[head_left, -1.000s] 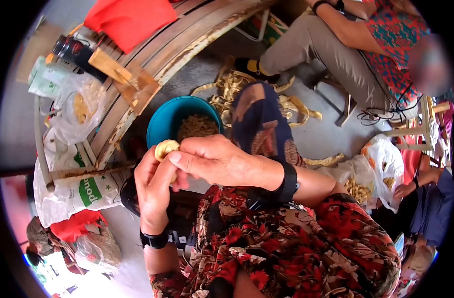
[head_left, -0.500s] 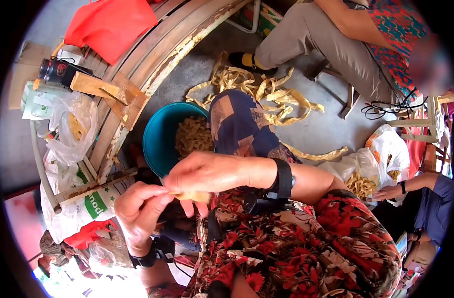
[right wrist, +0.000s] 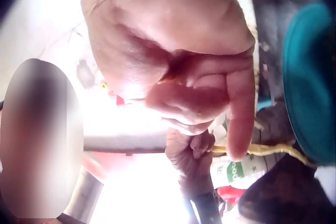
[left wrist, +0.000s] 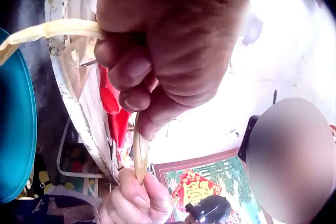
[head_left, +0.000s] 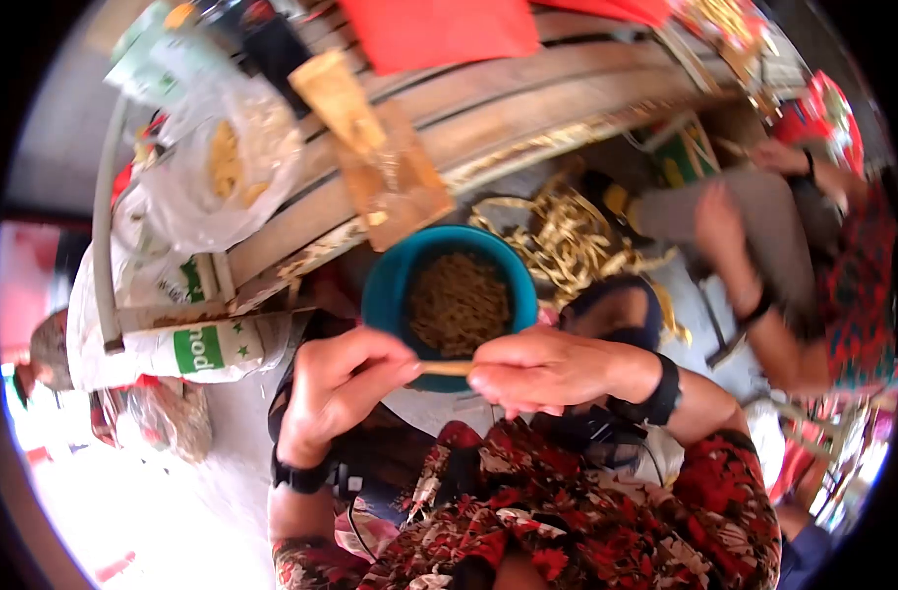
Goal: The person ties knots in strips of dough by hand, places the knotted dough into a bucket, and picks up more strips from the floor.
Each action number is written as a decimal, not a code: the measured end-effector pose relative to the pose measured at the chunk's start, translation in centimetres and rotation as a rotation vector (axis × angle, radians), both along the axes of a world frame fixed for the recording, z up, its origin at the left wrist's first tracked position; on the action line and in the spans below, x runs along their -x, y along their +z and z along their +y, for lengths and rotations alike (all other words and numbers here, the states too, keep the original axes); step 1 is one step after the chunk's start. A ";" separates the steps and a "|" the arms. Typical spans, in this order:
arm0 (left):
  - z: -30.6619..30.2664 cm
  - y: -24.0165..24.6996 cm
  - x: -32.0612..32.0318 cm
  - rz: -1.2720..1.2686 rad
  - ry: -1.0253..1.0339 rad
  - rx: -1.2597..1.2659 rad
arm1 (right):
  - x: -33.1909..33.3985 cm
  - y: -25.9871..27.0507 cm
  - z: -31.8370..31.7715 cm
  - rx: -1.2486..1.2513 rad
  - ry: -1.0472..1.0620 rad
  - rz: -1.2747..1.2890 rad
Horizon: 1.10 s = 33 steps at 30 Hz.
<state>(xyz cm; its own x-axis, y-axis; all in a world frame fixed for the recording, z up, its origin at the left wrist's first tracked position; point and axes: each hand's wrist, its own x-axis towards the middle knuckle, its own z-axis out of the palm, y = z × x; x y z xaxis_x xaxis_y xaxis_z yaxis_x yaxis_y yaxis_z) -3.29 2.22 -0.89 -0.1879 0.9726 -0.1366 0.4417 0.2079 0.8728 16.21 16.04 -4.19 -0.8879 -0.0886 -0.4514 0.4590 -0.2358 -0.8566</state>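
Observation:
A pale yellow flat strip [head_left: 445,368] runs taut between my two hands in the head view. My left hand [head_left: 346,388] pinches one part of it between thumb and fingers, and a loose tail [left wrist: 58,27] sticks out past that hand in the left wrist view. My right hand [head_left: 567,369] grips the other end, fingertips curled inward; in the right wrist view one finger [right wrist: 240,124] extends. Both hands are over the near rim of a teal bucket [head_left: 378,285], which holds many small tan pieces [head_left: 459,303].
A slatted bench [head_left: 557,84] curves behind the bucket, carrying a wooden board [head_left: 400,187] with a block on it. Left are a clear plastic bag [head_left: 178,202] and a white sack [head_left: 159,352]. More strips [head_left: 562,236] lie on the floor near another seated person [head_left: 763,221].
The strip was bunched in a small coil at my fingers; now it is stretched straight between hands drawn apart. The head view has swung, bringing the bucket to the middle.

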 end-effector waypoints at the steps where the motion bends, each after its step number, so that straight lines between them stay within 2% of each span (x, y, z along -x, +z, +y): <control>1: 0.6 -0.9 1.0 -0.033 0.053 0.034 | 1.1 0.1 0.7 -0.065 -0.037 -0.033; 2: 1.3 -1.8 1.9 -0.074 0.100 0.069 | 2.4 0.3 1.4 -0.135 -0.119 -0.081; 4: 2.7 -3.4 3.6 -0.084 0.217 0.059 | 5.1 -0.8 2.6 -0.325 -0.315 0.044; 6: 4.1 -5.0 5.1 -0.061 0.311 0.039 | 7.7 -3.2 3.6 -0.640 -0.463 0.189; 8: 5.7 -6.2 6.3 0.022 0.377 -0.056 | 9.9 -4.1 4.8 -0.870 -0.531 0.263; 12: 8.7 -6.9 7.4 0.147 0.500 -0.082 | 12.8 -5.3 6.2 -1.108 -0.680 0.313; 14: 10.0 -8.3 7.9 0.293 0.495 -0.162 | 13.7 -6.0 7.0 -1.239 -0.707 0.301; 15: 10.5 -8.9 8.2 0.333 0.512 -0.111 | 13.9 -6.5 7.2 -1.259 -0.660 0.217; 17: 9.9 -8.9 8.3 0.257 0.563 -0.080 | 13.9 -7.2 7.7 -1.302 -0.569 0.055; 18: 9.8 -8.8 8.3 0.223 0.586 -0.075 | 13.5 -6.6 8.0 -1.314 -0.543 0.057; 20: 8.5 -7.7 7.4 -0.054 0.548 -0.036 | 11.8 -4.3 7.3 -1.326 -0.485 0.045; 22: 7.5 -5.5 6.2 -0.342 0.492 0.023 | 10.8 -2.7 5.2 -1.219 -0.545 0.214; 24: 6.7 -3.5 4.9 -0.493 0.338 0.087 | 10.3 -2.1 3.1 -0.684 -0.699 0.388; 25: 6.0 -2.6 4.2 -0.547 0.299 0.042 | 9.9 -2.0 2.3 -0.467 -0.774 0.403; 28: 2.7 -0.4 2.8 -0.710 0.236 -0.081 | 7.6 -0.1 0.9 -0.069 -0.938 0.307; 30: 0.2 -0.7 2.7 -0.620 0.154 -0.086 | 6.0 0.3 1.0 -0.026 -1.038 0.280; 31: -0.4 -0.1 2.7 -0.559 0.169 0.067 | 5.5 0.9 0.7 -0.047 -1.050 0.298; 33: -0.8 -0.7 1.8 -0.597 0.168 0.081 | 4.6 2.1 -1.0 -0.096 -1.034 0.399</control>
<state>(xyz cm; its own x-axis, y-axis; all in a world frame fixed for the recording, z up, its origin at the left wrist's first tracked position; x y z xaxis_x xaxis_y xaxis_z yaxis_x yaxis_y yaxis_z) -5.09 1.40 -1.58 -0.2060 0.9187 -0.3369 -0.1615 0.3076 0.9377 11.65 15.02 -2.06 -0.5969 0.7981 -0.0823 -0.2331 -0.2706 -0.9340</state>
